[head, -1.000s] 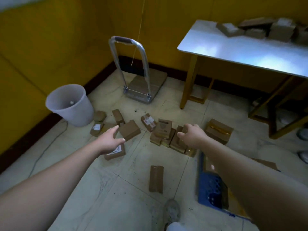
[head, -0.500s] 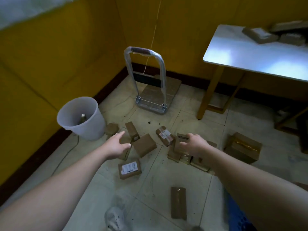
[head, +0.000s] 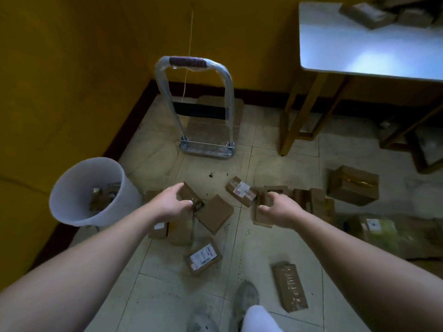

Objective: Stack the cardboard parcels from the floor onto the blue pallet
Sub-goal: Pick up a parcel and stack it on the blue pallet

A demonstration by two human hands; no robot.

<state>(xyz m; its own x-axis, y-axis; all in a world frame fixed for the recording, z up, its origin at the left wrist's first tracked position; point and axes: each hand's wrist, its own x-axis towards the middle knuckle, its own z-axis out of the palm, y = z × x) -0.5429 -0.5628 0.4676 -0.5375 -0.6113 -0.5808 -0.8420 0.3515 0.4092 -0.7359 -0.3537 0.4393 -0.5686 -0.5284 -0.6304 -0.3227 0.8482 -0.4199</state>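
Several brown cardboard parcels lie scattered on the tiled floor. My left hand (head: 170,204) reaches down, with fingers and thumb curled round a small parcel (head: 191,195) near the bucket. My right hand (head: 280,210) grips the edge of another parcel (head: 263,204) in a cluster of parcels. Between the hands lie a flat parcel (head: 214,213) and a labelled parcel (head: 242,191). Nearer me are a white-labelled parcel (head: 203,256) and a long parcel (head: 290,286). The blue pallet is out of view.
A white bucket (head: 72,212) stands by the left wall. A folding hand trolley (head: 206,142) stands at the back, and a metal-topped table (head: 374,51) with parcels on it at the right. A larger box (head: 352,185) sits right of the cluster. My shoe (head: 247,298) is at the bottom.
The view has swung left and the blue pallet has left the frame. Both hands have dropped lower and closed onto parcels on the floor.
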